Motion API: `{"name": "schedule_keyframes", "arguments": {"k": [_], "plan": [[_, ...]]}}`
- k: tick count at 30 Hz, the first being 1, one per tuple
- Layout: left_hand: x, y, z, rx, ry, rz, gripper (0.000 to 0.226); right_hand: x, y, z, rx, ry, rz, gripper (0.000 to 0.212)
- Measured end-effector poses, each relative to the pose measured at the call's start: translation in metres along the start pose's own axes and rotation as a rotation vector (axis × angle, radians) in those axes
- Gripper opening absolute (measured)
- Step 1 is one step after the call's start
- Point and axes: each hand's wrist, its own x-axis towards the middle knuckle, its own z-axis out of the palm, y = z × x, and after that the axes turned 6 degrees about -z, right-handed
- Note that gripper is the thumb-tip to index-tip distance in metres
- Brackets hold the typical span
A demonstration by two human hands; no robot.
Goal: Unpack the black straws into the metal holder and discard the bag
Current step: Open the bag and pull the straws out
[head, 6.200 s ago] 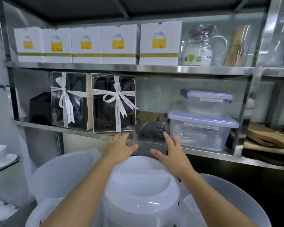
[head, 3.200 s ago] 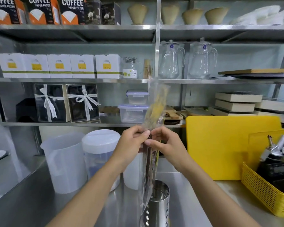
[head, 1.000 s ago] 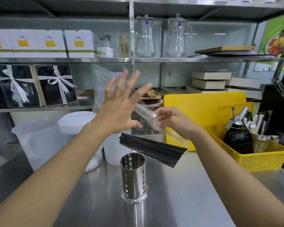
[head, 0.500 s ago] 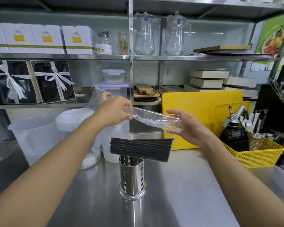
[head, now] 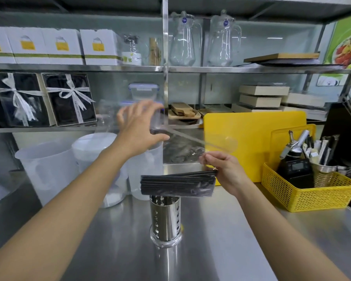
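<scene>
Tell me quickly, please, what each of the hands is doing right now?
Left hand: open, fingers spread against the clear bag.
Right hand: closed, holding the black straws.

One head-worn wide-angle view looks forward and slightly down. It sits close over the steel counter (head: 221,250), facing the shelves (head: 109,68).

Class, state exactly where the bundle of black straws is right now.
In the head view, centre frame: the black straws lie level just above the metal holder, their right end pinched by the right hand.

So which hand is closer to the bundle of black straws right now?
Right. The right hand holds the black straws at their right end; the left hand is raised above them, up-left, apart.
</scene>
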Motion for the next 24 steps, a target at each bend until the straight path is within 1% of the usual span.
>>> {"name": "schedule_keyframes", "arguments": {"k": [1,3,5,6,7,8,9,10,11,12,13,14,16,18,19,21,22,24], "plan": [[0.001,-0.006,-0.002,-0.034,0.079,-0.045,0.084,0.0,0.0,-0.002,0.02,0.003,0.011,0.015],[0.0,-0.021,-0.006,-0.128,0.209,-0.191,0.107,0.001,-0.001,-0.006,0.055,0.026,0.004,0.004],[-0.002,-0.035,-0.011,-0.187,0.306,-0.353,0.119,0.002,-0.002,-0.011,0.094,0.058,-0.007,0.006],[-0.001,-0.046,-0.012,-0.239,0.326,-0.433,0.12,0.002,-0.003,-0.014,0.104,0.069,-0.008,0.008],[-0.001,-0.054,-0.013,-0.326,0.307,-0.521,0.119,0.003,-0.003,-0.016,0.113,0.08,-0.009,0.009],[-0.002,-0.063,-0.015,-0.465,0.238,-0.603,0.115,0.003,-0.003,-0.018,0.114,0.087,-0.011,0.01],[-0.003,-0.071,-0.016,-0.614,0.123,-0.676,0.104,0.003,-0.004,-0.019,0.116,0.09,-0.015,0.01],[-0.007,-0.076,-0.018,-0.755,-0.034,-0.711,0.079,0.003,-0.005,-0.021,0.109,0.094,-0.02,0.009],[-0.01,-0.081,-0.018,-0.879,-0.166,-0.701,0.042,0.003,-0.005,-0.022,0.099,0.101,-0.021,0.007],[-0.012,-0.084,-0.017,-0.956,-0.22,-0.685,0.008,0.004,-0.006,-0.022,0.072,0.106,-0.02,0.004],[-0.013,-0.088,-0.015,-0.975,-0.181,-0.637,0.011,0.003,-0.007,-0.022,0.007,0.113,-0.017,0.002],[-0.013,-0.087,-0.014,-0.955,-0.102,-0.597,0.015,0.004,-0.007,-0.021,-0.11,0.128,-0.024,0.002],[-0.009,-0.086,-0.012,-0.884,0.094,-0.525,0.012,0.004,-0.006,-0.019,-0.332,0.187,-0.089,0.005],[-0.004,-0.078,-0.015,-0.897,0.115,-0.453,0.011,0.006,-0.008,-0.02,-0.392,0.233,-0.143,0.007],[-0.001,-0.077,-0.016,-0.888,0.102,-0.429,0.012,0.007,-0.008,-0.02,-0.411,0.218,-0.135,0.007],[0.004,-0.075,-0.015,-0.845,0.13,-0.398,0.016,0.005,-0.008,-0.023,-0.454,0.186,-0.116,0.005],[0.007,-0.073,-0.014,-0.844,0.146,-0.404,0.018,0.005,-0.006,-0.025,-0.448,0.214,-0.131,0.005],[0.01,-0.069,-0.009,-0.878,0.117,-0.407,0.017,0.005,-0.006,-0.029,-0.378,0.303,-0.155,0.006]]}}
